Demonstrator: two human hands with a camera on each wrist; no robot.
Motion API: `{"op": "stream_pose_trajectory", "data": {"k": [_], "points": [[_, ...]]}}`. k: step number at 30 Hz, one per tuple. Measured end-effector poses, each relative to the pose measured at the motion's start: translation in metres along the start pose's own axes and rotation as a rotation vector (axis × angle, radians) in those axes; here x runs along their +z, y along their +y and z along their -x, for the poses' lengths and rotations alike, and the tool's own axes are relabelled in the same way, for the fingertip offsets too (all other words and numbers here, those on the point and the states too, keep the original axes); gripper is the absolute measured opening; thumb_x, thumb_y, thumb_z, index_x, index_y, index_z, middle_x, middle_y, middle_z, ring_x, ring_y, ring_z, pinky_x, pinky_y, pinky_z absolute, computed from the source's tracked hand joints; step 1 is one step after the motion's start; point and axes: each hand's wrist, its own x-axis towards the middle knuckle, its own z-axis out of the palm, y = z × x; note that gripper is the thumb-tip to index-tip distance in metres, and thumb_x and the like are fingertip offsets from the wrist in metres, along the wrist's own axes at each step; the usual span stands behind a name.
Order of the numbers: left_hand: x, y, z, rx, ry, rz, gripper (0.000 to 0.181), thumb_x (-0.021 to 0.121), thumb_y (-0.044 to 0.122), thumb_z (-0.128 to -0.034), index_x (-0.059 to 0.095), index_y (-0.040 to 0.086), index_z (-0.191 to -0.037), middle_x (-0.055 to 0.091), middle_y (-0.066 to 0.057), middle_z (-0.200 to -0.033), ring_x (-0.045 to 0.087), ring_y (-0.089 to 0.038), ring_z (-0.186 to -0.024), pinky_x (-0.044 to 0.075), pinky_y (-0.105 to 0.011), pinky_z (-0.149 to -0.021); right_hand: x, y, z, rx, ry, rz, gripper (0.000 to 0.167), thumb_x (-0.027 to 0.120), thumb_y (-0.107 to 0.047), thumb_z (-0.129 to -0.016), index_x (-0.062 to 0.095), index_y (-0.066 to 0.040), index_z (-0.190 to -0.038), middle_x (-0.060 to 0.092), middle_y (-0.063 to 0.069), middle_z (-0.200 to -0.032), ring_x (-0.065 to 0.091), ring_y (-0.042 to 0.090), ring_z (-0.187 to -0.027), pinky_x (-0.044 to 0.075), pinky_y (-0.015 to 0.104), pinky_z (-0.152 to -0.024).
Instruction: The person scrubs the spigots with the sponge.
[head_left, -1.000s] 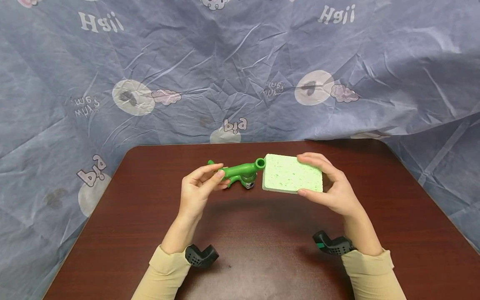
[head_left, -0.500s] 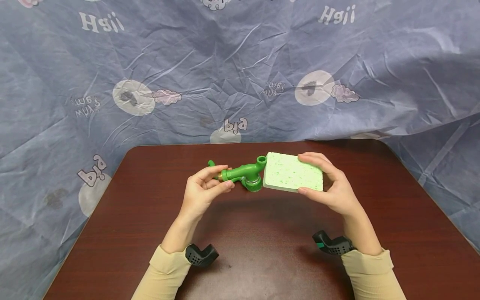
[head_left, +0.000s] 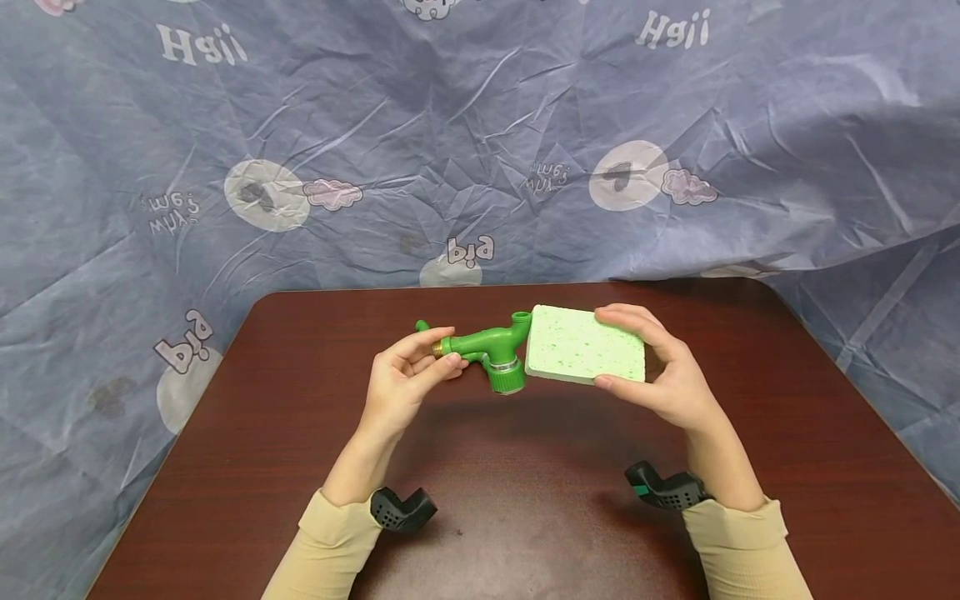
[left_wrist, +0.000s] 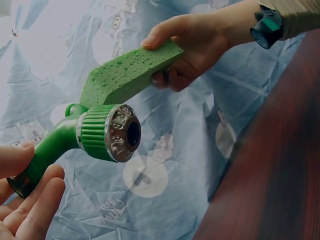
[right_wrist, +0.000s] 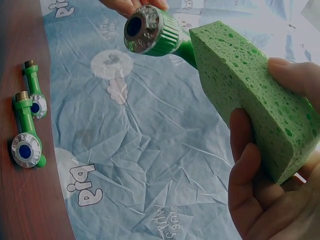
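My left hand [head_left: 395,385] pinches a green plastic tap [head_left: 489,342] by its threaded brass end, holding it above the table. The tap's small spout points up, and its ribbed knob hangs down. A silver face with a dark blue centre caps the knob [left_wrist: 100,131] in the left wrist view. My right hand [head_left: 672,377] grips a light green sponge [head_left: 585,344] by its right end, thumb on one edge and fingers on the other. The sponge's left edge meets the tap near the spout; whether it presses there, I cannot tell.
Two similar green taps [right_wrist: 26,132] lie on the brown wooden table [head_left: 480,492] in the right wrist view. In the head view they are mostly hidden behind my left hand. A blue-grey printed cloth [head_left: 465,167] hangs along the table's back edge.
My left fingers have turned the tap: its spout opening faced me and now points upward, while the knob has swung down into view. The sponge and right hand have barely moved.
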Motion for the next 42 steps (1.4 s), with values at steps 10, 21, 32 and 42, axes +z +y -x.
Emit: {"op": "stream_pose_trajectory", "data": {"k": [10,21,32,42], "points": [[0.000,-0.002,-0.001,0.032,0.019,0.015,0.032,0.064,-0.011,-0.0822,0.061,-0.007,-0.114,0.068,-0.013,-0.089,0.069,-0.022,-0.073,0.059,-0.036,-0.069,0.001,-0.002,0.000,-0.037,-0.019,-0.034,0.070,0.066,0.030,-0.059,0.049,0.015,-0.125,0.045,0.019,-0.128,0.042,0.028,-0.116,0.048,0.021,-0.072],[0.000,-0.002,-0.001,0.029,0.036,0.032,0.030,0.063,-0.010,-0.0832,0.065,0.002,-0.110,0.068,-0.010,-0.088,0.069,-0.020,-0.072,0.059,-0.036,-0.068,0.005,0.000,-0.001,-0.083,-0.096,-0.096,0.072,0.067,0.030,-0.057,0.048,0.016,-0.125,0.044,0.021,-0.129,0.042,0.029,-0.117,0.049,0.024,-0.076],[0.006,-0.007,0.001,-0.013,0.010,-0.007,0.030,0.063,-0.009,-0.0846,0.058,-0.011,-0.114,0.068,-0.007,-0.090,0.069,-0.021,-0.074,0.054,-0.052,-0.074,0.029,0.002,-0.002,-0.051,-0.182,-0.045,0.072,0.074,0.023,-0.058,0.050,0.011,-0.125,0.045,0.022,-0.126,0.045,0.027,-0.114,0.050,0.024,-0.078],[0.007,-0.007,0.001,-0.029,0.029,-0.006,0.029,0.065,-0.007,-0.0839,0.060,-0.009,-0.113,0.069,-0.009,-0.092,0.069,-0.022,-0.073,0.057,-0.044,-0.071,0.026,0.001,-0.001,-0.067,-0.109,-0.043,0.073,0.071,0.027,-0.056,0.050,0.013,-0.124,0.046,0.022,-0.126,0.044,0.028,-0.116,0.047,0.025,-0.084]]}}
